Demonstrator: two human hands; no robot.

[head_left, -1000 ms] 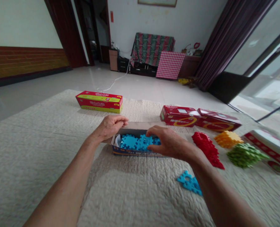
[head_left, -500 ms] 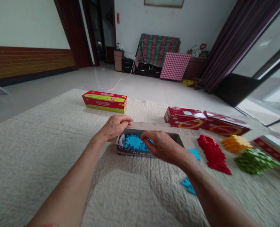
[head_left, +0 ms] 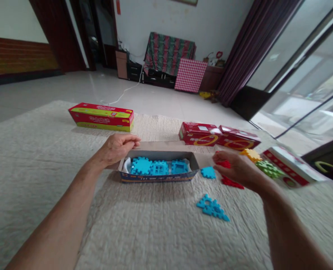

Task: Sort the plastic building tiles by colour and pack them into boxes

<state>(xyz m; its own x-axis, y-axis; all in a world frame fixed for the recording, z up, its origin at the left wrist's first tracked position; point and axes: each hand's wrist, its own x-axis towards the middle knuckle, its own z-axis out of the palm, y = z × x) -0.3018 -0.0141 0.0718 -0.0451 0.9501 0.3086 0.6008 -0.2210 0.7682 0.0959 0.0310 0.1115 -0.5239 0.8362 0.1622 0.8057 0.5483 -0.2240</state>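
A long dark blue cardboard box (head_left: 157, 179) lies open in front of me with several blue plastic interlocking tiles (head_left: 141, 166) inside. My left hand (head_left: 118, 148) is closed at the box's back left corner, its fingers pinching the raised cardboard flap (head_left: 162, 145). Out to the right, my right hand (head_left: 236, 167) hovers over red interlocking tiles (head_left: 230, 182), partly hiding them. Its thumb and fingers are apart, and nothing shows between them but red tiles behind. Just left of its fingertips is a loose blue tile (head_left: 208, 172); other blue pieces (head_left: 212, 207) lie nearer me.
A red and yellow-green box (head_left: 101, 118) stands at the back left. Two dark red boxes (head_left: 200, 134) sit at the back right. Yellow tiles (head_left: 250, 154), green tiles (head_left: 268, 168) and a white and red box (head_left: 294, 167) lie right on the pale quilted mat (head_left: 144, 225).
My right hand has moved from over the blue box out to the right, above the red tiles. The left hand stays on the flap. The view has turned to the right.
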